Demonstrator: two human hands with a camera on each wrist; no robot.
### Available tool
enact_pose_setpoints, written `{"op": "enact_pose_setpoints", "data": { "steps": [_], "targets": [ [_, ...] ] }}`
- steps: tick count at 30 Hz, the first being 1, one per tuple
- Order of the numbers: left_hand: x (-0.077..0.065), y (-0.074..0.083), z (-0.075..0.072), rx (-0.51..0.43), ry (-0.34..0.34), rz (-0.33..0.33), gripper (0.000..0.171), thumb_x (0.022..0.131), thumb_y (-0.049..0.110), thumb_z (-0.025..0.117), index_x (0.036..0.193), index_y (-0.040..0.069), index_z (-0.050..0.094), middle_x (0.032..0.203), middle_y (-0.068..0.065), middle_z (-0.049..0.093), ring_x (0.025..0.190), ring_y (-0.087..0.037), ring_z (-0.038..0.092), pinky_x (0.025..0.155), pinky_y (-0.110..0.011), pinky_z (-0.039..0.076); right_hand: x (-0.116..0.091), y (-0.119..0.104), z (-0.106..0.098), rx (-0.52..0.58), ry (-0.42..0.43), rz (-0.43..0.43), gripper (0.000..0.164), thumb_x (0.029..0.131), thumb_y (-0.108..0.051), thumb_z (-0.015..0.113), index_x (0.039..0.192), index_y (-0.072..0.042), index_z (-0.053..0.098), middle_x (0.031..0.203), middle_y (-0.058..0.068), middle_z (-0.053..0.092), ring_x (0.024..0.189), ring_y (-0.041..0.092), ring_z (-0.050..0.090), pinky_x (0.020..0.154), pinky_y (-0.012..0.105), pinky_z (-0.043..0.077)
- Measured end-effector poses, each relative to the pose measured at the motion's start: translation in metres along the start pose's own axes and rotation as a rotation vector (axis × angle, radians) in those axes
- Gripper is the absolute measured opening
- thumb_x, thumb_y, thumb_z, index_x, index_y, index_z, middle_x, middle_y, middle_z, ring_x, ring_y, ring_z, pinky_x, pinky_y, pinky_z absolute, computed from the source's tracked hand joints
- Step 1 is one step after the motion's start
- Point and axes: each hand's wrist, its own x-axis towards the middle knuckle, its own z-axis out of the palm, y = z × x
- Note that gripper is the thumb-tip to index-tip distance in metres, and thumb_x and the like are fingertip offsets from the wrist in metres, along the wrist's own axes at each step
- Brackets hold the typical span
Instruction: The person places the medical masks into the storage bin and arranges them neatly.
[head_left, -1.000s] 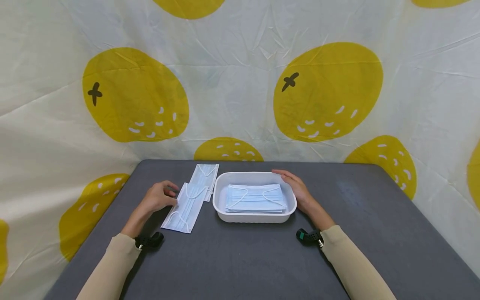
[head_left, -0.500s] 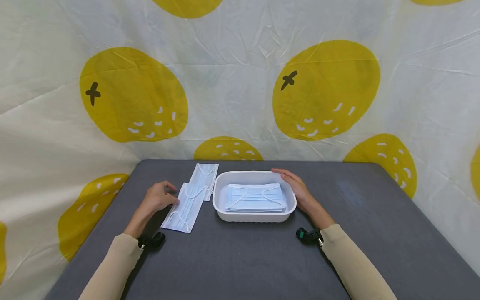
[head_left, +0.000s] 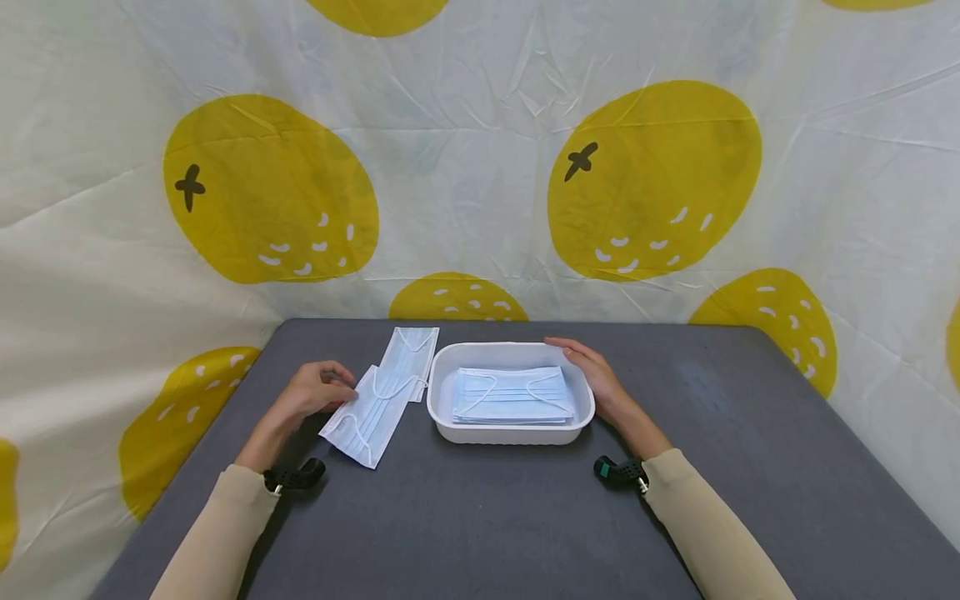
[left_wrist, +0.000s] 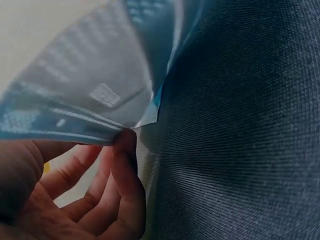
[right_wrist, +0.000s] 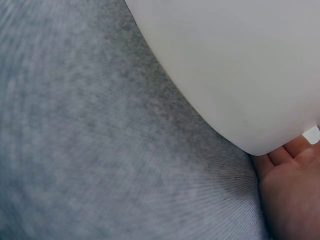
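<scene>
My left hand [head_left: 318,388] pinches the left edge of a pale blue disposable face mask [head_left: 366,421] between thumb and finger. In the left wrist view this mask [left_wrist: 85,75] is bent up off the dark surface, its underside showing. A second face mask [head_left: 411,354] lies flat behind it, partly covered. To their right stands a white plastic tub [head_left: 510,436], with a stack of face masks [head_left: 513,396] lying in it, ear loops on top. My right hand [head_left: 595,379] rests along the tub's right side, fingers extended towards its back corner; the right wrist view shows them against the outer wall.
A dark grey table [head_left: 480,517] carries everything. Behind and to the sides hangs a pale cloth [head_left: 465,167] with large yellow fruit prints. Black bands [head_left: 296,475] with small devices sit at both wrists.
The pinched mask's near end has swung slightly left and its left edge has lifted as my left hand shifted a little. My right hand and the tub stay in place.
</scene>
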Motion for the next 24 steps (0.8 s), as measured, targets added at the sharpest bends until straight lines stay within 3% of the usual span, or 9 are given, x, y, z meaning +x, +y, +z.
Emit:
{"op": "enact_pose_setpoints", "data": {
  "steps": [6, 10, 13, 18, 24],
  "targets": [
    [0.0025, -0.0039, -0.0041, -0.068, -0.061, 0.060, 0.028, 0.091, 0.012, 0.075, 0.115, -0.001, 0.071, 0.093, -0.005, 0.070, 0.072, -0.014, 0.058, 0.064, -0.026, 0.051, -0.0002, 0.0001, -0.0008, -0.001, -0.002, 0.012, 0.044, 0.112, -0.024, 0.041, 0.150, -0.006, 0.053, 0.158, 0.014, 0.049, 0.126, 0.005, 0.058, 0.100, 0.016, 0.049],
    [0.0024, -0.0060, -0.0065, -0.075, -0.128, 0.089, 0.031, 0.095, 0.013, 0.070, 0.123, -0.002, 0.071, 0.108, -0.009, 0.071, 0.074, -0.013, 0.056, 0.065, -0.025, 0.049, 0.0000, 0.0001, -0.0010, 0.006, -0.010, 0.001, 0.045, 0.112, -0.025, 0.041, 0.151, -0.004, 0.051, 0.159, 0.016, 0.047, 0.127, 0.006, 0.057, 0.101, 0.017, 0.048],
    [0.0024, -0.0061, -0.0070, -0.064, -0.153, 0.069, 0.034, 0.096, 0.016, 0.070, 0.127, 0.002, 0.071, 0.120, -0.011, 0.069, 0.083, -0.016, 0.057, 0.069, -0.025, 0.049, 0.0004, 0.0000, -0.0006, 0.018, -0.014, -0.006, 0.045, 0.112, -0.024, 0.041, 0.151, -0.003, 0.051, 0.159, 0.017, 0.046, 0.126, 0.006, 0.057, 0.101, 0.018, 0.048],
    [0.0011, -0.0044, -0.0080, -0.013, -0.197, 0.057, 0.048, 0.087, 0.023, 0.083, 0.130, 0.008, 0.069, 0.116, -0.013, 0.065, 0.096, -0.024, 0.058, 0.078, -0.030, 0.052, 0.0002, 0.0008, -0.0005, 0.018, -0.018, -0.023, 0.046, 0.112, -0.025, 0.042, 0.151, -0.002, 0.051, 0.158, 0.015, 0.049, 0.125, 0.004, 0.058, 0.101, 0.018, 0.048],
    [0.0003, -0.0066, -0.0104, -0.006, -0.294, 0.127, 0.066, 0.076, 0.009, 0.090, 0.136, 0.008, 0.063, 0.113, -0.020, 0.064, 0.096, -0.029, 0.061, 0.079, -0.035, 0.055, -0.0002, 0.0022, -0.0009, 0.008, -0.015, -0.027, 0.045, 0.112, -0.025, 0.042, 0.151, -0.003, 0.051, 0.157, 0.013, 0.050, 0.125, 0.004, 0.058, 0.101, 0.018, 0.049]
  ]
}}
